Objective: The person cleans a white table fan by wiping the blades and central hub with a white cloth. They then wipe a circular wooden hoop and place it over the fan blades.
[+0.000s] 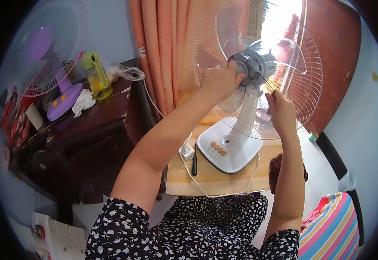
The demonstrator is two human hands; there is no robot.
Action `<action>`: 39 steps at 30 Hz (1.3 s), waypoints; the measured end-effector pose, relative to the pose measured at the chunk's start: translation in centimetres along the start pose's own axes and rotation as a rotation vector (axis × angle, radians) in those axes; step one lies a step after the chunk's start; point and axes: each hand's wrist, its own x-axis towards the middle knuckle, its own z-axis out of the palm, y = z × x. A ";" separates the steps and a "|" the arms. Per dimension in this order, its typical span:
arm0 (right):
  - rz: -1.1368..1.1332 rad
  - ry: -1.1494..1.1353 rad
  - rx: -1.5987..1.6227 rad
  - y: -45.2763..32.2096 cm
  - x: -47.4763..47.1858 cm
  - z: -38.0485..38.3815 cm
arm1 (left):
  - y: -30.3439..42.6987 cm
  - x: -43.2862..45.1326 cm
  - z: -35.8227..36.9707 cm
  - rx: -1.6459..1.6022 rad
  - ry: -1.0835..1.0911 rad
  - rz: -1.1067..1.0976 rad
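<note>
In front of me stands an electric table fan, its white base on a wooden table. Its wire rear grille surrounds translucent blades and the dark hub; no front grille covers the hub. My left hand has its fingers on the hub's left side. Just right of and below the hub, my right hand pinches a thin dark shaft that reaches towards the hub; its far end is hard to make out. A black-handled screwdriver lies left of the base, beside a white plug adapter.
A white cord loops along the table's front edge. At left, a dark wooden cabinet bears a purple fan and a green-lidded oil jug. An orange curtain hangs behind. A striped cover is at lower right.
</note>
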 end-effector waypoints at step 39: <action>-0.237 0.581 -0.320 -2.1 -3.0 0.4 | -9.2 -13.4 -19.7 0.005 0.096 -0.422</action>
